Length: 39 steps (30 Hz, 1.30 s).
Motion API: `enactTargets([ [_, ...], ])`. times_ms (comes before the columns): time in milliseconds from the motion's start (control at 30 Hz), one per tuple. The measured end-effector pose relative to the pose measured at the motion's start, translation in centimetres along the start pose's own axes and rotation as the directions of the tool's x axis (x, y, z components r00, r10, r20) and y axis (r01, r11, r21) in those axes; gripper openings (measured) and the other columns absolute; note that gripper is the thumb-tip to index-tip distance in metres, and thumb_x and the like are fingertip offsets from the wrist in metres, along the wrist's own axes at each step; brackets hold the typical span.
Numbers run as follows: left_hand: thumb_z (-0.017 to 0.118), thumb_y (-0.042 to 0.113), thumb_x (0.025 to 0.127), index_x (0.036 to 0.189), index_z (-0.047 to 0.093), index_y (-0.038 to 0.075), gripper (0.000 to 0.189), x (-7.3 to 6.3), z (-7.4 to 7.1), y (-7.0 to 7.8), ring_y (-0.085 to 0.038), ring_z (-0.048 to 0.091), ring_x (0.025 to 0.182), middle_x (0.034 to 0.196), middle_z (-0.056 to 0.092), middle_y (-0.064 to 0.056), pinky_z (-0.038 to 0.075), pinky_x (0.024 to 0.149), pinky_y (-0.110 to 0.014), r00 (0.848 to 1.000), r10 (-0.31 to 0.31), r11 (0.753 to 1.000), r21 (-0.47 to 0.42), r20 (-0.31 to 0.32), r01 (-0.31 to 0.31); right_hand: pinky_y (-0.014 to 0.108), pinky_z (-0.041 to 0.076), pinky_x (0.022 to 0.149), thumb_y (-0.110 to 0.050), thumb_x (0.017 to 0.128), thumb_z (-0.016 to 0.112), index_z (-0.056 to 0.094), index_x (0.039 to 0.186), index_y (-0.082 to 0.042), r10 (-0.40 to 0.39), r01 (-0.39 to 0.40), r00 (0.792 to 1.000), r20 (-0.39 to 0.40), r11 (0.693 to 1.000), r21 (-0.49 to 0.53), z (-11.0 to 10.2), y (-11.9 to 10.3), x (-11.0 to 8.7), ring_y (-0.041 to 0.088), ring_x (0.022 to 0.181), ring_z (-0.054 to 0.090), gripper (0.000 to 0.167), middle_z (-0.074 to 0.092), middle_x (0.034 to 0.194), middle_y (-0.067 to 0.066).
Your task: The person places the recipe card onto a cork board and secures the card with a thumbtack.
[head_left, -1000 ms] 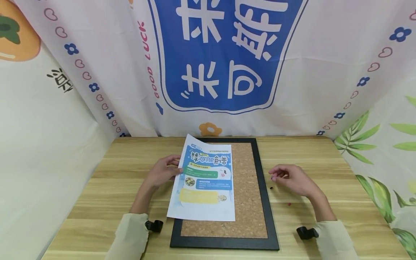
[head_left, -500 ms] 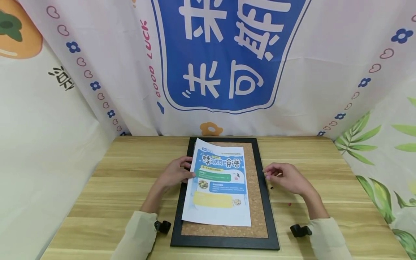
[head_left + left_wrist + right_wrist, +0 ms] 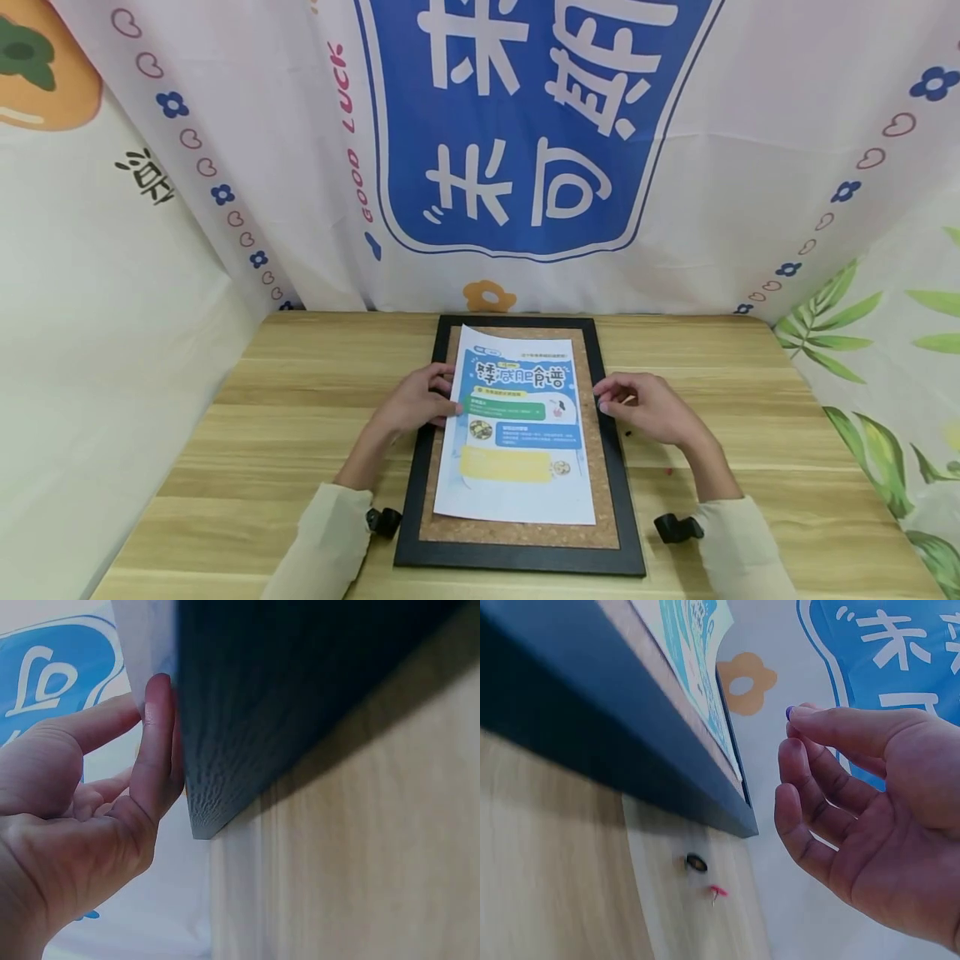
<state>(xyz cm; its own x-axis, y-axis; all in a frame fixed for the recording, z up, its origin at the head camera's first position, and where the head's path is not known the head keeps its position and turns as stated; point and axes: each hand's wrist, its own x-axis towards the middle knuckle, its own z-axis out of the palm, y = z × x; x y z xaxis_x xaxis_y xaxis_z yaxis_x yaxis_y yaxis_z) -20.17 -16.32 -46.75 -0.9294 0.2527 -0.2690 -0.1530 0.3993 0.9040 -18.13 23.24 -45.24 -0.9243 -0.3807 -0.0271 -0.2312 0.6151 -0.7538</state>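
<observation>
L hand pinches sheet by L edge over corkboard, R hand pinches sm. purple bit.

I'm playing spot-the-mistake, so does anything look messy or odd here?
Yes: a black pin and a red pin lie loose on the table, right of the cork board, instead of stuck in it. The paper also seems to curl up at its top left corner. I see nothing spilled or torn.

Printed cloth hangs behind the wooden table.
</observation>
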Motion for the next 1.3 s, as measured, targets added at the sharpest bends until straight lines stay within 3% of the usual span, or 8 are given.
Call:
enactTargets([
  [667,0.077,-0.003,0.095,0.155,0.047,0.002,0.068,-0.4,0.6,-0.7,-0.022,0.076,0.089,0.117,0.069,-0.021,0.069,0.072,-0.038,0.995,0.003,1.0,0.028,0.102,-0.006,0.022,0.054,0.073,-0.008,0.102,0.072,0.076,0.117,-0.004,-0.036,0.034,0.999,0.035,0.997,0.063,2.7,-2.0,1.2,0.02,0.088,0.061,0.016,0.071,0.099,0.005],
  [900,0.072,-0.002,0.099,0.153,0.052,0.003,0.058,0.1,0.0,-0.4,-0.022,0.076,0.084,0.118,0.069,-0.02,0.069,0.071,-0.036,0.999,-0.027,0.999,0.03,0.027,0.026,0.025,0.055,0.079,-0.008,0.101,0.073,0.077,0.117,-0.006,-0.048,0.047,0.998,0.039,0.998,0.048,3.3,-3.0,1.9,0.019,0.09,0.061,0.016,0.072,0.099,0.002],
  [1300,0.07,-0.008,0.097,0.153,0.052,0.002,0.059,0.8,0.0,0.3,-0.023,0.074,0.083,0.114,0.067,-0.02,0.069,0.07,-0.034,1.0,0.013,0.996,0.083,0.028,-0.016,0.024,0.056,0.082,-0.007,0.1,0.074,0.077,0.119,-0.005,-0.081,0.077,0.995,0.062,0.995,0.064,3.8,-4.5,3.5,0.019,0.09,0.063,0.019,0.072,0.098,0.001],
])
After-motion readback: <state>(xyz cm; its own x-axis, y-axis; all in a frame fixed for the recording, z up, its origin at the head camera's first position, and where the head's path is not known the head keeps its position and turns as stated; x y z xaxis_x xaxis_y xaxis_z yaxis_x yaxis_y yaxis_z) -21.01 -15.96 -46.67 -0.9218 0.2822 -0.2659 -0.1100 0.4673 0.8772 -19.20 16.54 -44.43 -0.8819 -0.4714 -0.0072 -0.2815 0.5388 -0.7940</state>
